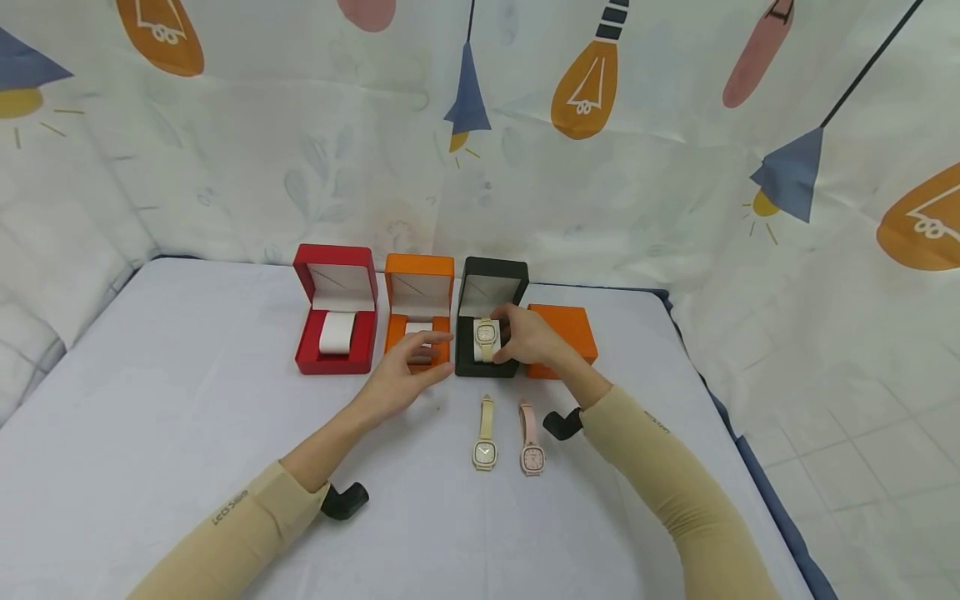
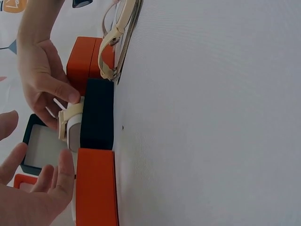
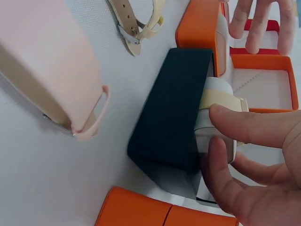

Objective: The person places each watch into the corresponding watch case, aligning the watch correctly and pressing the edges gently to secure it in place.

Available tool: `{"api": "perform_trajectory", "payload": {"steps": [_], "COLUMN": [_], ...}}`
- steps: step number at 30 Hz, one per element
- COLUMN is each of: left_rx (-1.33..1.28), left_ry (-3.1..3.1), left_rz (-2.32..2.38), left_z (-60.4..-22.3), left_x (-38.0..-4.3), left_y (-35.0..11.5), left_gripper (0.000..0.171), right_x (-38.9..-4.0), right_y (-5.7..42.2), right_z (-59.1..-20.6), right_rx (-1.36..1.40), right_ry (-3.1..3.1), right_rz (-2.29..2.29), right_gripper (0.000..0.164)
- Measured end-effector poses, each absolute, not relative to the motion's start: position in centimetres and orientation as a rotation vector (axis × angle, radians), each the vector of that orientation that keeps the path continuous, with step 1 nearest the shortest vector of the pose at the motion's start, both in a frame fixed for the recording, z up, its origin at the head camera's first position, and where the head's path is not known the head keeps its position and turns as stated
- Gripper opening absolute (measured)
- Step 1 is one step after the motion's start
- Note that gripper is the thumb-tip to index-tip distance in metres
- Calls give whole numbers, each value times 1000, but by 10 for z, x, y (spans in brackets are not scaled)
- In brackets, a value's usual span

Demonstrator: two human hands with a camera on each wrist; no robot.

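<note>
A cream watch (image 1: 487,333) is wrapped round a white cushion (image 3: 217,85) in the open dark green box (image 1: 494,267). My right hand (image 1: 527,336) holds the cushion with the watch on it, thumb near the strap and fingers at the cushion's side. In the right wrist view the cushion stands partly out of the box. My left hand (image 1: 401,379) is just left of it, over the front of an open orange box (image 1: 420,265), fingers spread loosely with nothing in them. That box's white cushion (image 1: 414,327) is partly hidden by the left hand.
An open red box (image 1: 334,254) with a bare white cushion (image 1: 337,333) stands at the left. A closed orange box (image 1: 567,327) is right of the green one. A second cream watch (image 1: 485,452) and a pink watch (image 1: 532,457) lie in front on the white cloth (image 1: 187,400).
</note>
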State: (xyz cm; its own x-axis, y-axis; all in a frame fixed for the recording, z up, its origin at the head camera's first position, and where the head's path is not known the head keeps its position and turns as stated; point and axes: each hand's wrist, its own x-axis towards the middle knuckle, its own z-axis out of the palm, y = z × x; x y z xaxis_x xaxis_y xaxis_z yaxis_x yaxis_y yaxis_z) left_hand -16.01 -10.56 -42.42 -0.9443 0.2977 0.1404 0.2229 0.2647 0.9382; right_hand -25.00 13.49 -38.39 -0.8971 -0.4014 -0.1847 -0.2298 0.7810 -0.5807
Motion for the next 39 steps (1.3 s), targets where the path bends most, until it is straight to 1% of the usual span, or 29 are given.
{"api": "perform_trajectory", "payload": {"steps": [11, 17, 25, 32, 39], "left_rx": [496, 482, 454, 457, 498], "left_ry": [2424, 2417, 2425, 2460, 2561], "left_rz": [1825, 1818, 1814, 1798, 1750], "left_z": [-425, -425, -423, -423, -419], "left_x": [-162, -163, -165, -170, -175], "left_y": [-106, -109, -114, -117, -120], "left_gripper": [48, 48, 44, 43, 40], "right_x": [-250, -248, -246, -247, -242], "right_y": [130, 125, 122, 127, 129], "right_z": [-385, -388, -390, -390, -386], "right_rx": [-597, -575, -559, -624, -589], "right_ry": [2765, 2801, 2813, 2817, 2800], "right_rz": [-650, -591, -574, -541, -628], "right_gripper": [65, 64, 65, 63, 62]}}
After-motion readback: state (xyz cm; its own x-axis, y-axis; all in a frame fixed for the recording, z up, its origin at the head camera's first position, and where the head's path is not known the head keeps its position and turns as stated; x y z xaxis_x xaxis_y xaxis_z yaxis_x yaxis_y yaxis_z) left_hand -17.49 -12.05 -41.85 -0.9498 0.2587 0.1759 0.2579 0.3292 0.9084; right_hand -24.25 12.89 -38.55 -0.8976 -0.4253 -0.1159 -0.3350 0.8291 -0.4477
